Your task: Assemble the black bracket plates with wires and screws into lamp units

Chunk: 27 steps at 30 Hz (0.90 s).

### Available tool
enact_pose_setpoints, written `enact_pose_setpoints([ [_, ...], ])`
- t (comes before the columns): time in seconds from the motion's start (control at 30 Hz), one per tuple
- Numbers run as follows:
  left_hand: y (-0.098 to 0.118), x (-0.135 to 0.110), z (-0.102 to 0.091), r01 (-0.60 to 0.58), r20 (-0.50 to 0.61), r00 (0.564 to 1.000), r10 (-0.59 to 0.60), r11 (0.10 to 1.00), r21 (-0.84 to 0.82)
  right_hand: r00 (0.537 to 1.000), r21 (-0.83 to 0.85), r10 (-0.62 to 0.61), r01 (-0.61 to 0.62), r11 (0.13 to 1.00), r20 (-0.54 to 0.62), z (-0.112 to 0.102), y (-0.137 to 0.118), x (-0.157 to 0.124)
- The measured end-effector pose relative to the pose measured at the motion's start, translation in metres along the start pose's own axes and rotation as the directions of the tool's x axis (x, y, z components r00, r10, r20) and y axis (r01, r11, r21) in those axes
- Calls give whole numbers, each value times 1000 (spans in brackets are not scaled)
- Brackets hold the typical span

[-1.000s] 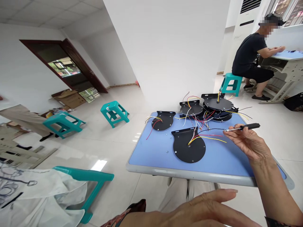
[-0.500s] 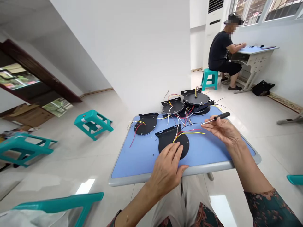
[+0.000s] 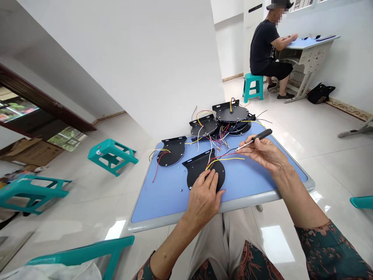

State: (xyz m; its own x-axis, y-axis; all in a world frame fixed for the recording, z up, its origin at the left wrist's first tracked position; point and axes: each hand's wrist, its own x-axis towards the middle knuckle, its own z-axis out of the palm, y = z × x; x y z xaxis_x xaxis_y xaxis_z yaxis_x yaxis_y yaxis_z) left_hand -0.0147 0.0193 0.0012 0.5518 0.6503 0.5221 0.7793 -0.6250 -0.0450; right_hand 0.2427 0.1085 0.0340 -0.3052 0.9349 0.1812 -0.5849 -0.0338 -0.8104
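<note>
My left hand (image 3: 204, 192) lies with its fingers stretched out on a round black metal plate (image 3: 196, 173) that has a slotted bracket edge. White, red, yellow and black wires (image 3: 225, 158) come out of the plate's middle, beside my fingertips. To the right, my right hand (image 3: 266, 153) is closed around a screwdriver (image 3: 262, 134) with a black handle. Its thin shaft points left over the wire ends, and I cannot tell whether the tip touches them. A few small screws (image 3: 181, 190) lie left of the plate.
Another wired black plate (image 3: 171, 151) lies at the table's left. Several more are stacked (image 3: 230, 114) at the back, against a white wall. The blue table (image 3: 154, 202) has a grey rim. Teal stools (image 3: 112, 155) stand on the floor; a person (image 3: 265, 46) sits at a desk behind.
The view has shifted, so the table's things sit slightly further left and up. The screwdriver's shaft shows more now in my right hand. My left hand stays on the plate.
</note>
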Motion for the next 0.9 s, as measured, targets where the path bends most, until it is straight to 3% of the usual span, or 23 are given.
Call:
enact_pose_setpoints([
  [0.6, 3, -7, 7, -33, -6, 999, 34, 994, 103, 999, -37, 30, -29, 999, 26, 2, -1, -4],
  [0.9, 2, -10, 10, -70, 15, 997, 69, 995, 72, 998, -65, 46, -44, 997, 35, 7, -5, -7],
])
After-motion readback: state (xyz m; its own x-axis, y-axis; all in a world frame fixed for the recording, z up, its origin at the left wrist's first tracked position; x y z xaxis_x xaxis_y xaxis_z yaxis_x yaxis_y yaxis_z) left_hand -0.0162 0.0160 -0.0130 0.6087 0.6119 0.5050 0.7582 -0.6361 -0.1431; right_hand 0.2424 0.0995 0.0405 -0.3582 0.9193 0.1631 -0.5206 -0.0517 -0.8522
